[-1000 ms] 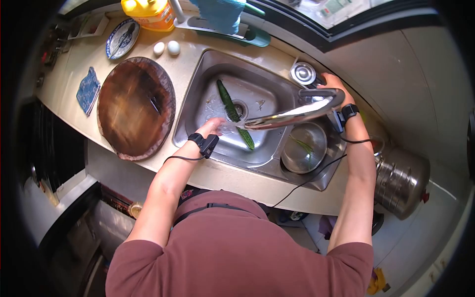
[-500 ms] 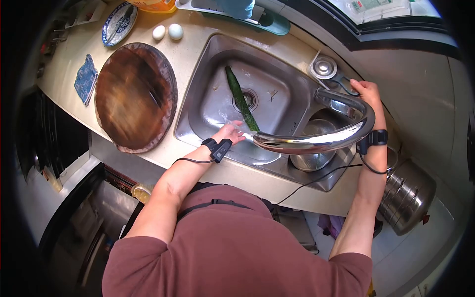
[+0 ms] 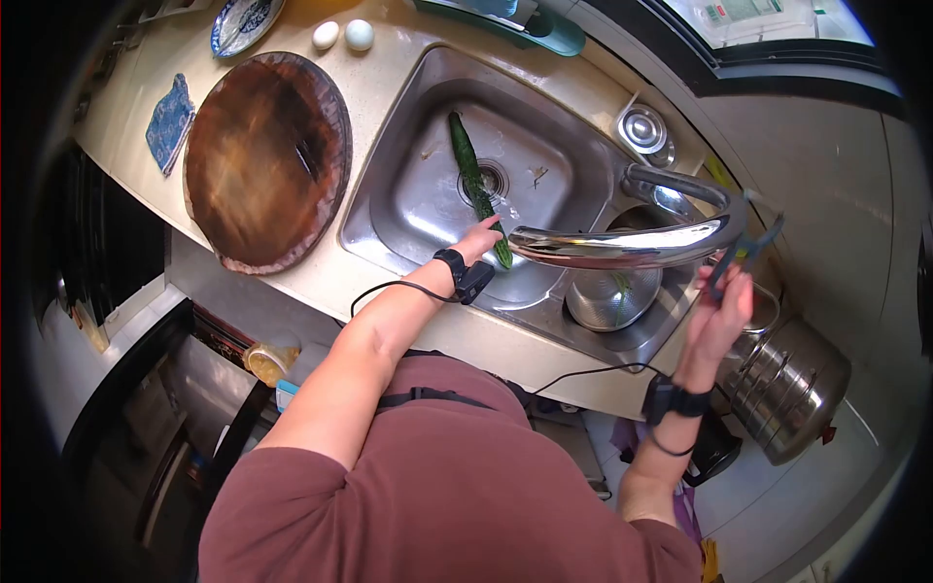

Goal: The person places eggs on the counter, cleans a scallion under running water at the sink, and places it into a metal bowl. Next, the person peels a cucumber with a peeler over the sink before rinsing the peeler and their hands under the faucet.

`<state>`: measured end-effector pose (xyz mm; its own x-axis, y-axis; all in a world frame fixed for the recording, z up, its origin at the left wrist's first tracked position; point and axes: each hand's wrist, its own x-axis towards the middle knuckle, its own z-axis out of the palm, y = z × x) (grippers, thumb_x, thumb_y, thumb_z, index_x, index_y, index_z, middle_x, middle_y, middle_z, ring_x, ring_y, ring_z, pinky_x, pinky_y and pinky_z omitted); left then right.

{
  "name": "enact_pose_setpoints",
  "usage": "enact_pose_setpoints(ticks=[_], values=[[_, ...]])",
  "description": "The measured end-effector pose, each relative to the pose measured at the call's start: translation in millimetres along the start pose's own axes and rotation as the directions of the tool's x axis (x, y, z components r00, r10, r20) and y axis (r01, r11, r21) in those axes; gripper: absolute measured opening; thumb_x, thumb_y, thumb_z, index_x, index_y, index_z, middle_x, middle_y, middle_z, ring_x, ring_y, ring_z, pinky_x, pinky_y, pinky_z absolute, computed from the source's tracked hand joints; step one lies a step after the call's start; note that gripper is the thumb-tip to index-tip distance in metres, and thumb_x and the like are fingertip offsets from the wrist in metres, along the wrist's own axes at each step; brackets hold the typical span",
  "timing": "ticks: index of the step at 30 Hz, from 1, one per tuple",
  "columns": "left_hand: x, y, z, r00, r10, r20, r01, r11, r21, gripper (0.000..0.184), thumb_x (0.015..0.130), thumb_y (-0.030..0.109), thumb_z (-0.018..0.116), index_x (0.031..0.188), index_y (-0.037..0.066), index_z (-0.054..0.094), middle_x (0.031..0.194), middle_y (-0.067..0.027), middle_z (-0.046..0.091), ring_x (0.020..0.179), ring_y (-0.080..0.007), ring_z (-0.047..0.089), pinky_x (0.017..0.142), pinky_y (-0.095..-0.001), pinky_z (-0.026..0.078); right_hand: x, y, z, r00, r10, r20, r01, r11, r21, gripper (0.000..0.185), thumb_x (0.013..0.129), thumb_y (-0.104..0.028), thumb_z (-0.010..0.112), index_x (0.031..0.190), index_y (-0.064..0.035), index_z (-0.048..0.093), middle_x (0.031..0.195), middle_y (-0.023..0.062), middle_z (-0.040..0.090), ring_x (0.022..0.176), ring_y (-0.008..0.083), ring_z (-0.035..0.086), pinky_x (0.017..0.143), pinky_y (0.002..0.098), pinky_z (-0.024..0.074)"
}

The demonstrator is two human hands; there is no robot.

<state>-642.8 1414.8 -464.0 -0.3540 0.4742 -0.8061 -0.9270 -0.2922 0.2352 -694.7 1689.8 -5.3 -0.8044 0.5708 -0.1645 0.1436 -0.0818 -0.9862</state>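
A long green cucumber (image 3: 469,160) lies slantwise in the steel sink (image 3: 398,209), across the drain. My left hand (image 3: 480,239) is at its lower end with fingers on it; whether they close round it is hard to see. To the right of the curved faucet (image 3: 622,247), my right hand (image 3: 721,309) is raised, its fingers closed on a dark blue-grey tool (image 3: 736,255), blurred, perhaps a peeler. Under the faucet, a steel strainer (image 3: 607,299) with green bits stands in the small side basin.
A round wooden chopping board (image 3: 262,160) lies left of the sink, beside a blue cloth (image 3: 171,123). Behind are two eggs (image 3: 359,35) and a patterned plate (image 3: 243,24). A steel lidded container (image 3: 642,127) stands behind the faucet, a large steel pot (image 3: 792,389) at right.
My right hand has lifted the tool from beside the steel container and brought it nearer me. My left hand has moved right onto the cucumber. The water stream at the faucet is no longer visible.
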Motion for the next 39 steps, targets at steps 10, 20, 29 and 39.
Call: enact_pose_setpoints(ticks=[10,20,29,39], values=[[31.4,-17.9,3.6,0.972,0.115,-0.204,-0.110,0.993,0.035,0.068,0.071,0.023,0.075,0.133,0.012,0.049,0.136,-0.0225,0.032,0.125,-0.0324,0.039,0.105,-0.0345,0.034,-71.9,-39.9,72.8,0.889,-0.133,0.439,-0.193,0.760,0.621,0.025,0.092,-0.032,0.059,0.079,-0.0144,0.047,0.100,0.0034,0.049,0.090,0.0198,0.049,0.078,0.0377,0.0392],[-85.1,57.5,66.3,0.656,0.328,-0.680,0.051,0.880,0.473,0.021,0.072,0.003,0.067,0.087,0.018,0.070,0.115,-0.0177,0.048,0.104,-0.0347,0.055,0.091,-0.0387,0.046,-52.9,-35.0,109.4,0.852,-0.241,0.464,0.027,0.906,0.422,0.032,0.093,-0.039,0.054,0.077,-0.0113,0.049,0.097,0.0053,0.052,0.105,0.0227,0.046,0.085,0.0427,0.0415],[-124.6,85.6,90.5,0.838,0.260,-0.480,-0.154,0.956,0.251,0.016,0.071,0.010,0.060,0.074,-0.005,0.058,0.063,-0.0084,0.057,0.057,-0.0224,0.058,0.056,-0.0360,0.048,-22.2,-40.5,139.7,0.779,-0.370,0.507,0.230,0.920,0.319,0.030,0.098,-0.031,0.047,0.095,-0.0021,0.052,0.110,0.0213,0.056,0.078,0.0217,0.061,0.069,0.0323,0.0491],[-218.9,140.3,86.4,0.993,0.087,-0.074,-0.095,0.990,-0.101,0.021,0.089,0.018,0.043,0.100,0.002,0.050,0.088,-0.0131,0.057,0.071,-0.0217,0.059,0.057,-0.0339,0.052,-92.6,52.7,91.9,0.606,0.332,0.723,-0.354,0.926,-0.129,0.013,0.088,-0.002,0.044,0.101,-0.0022,0.048,0.087,0.0077,0.057,0.069,0.0119,0.055,0.065,0.0236,0.0454]])
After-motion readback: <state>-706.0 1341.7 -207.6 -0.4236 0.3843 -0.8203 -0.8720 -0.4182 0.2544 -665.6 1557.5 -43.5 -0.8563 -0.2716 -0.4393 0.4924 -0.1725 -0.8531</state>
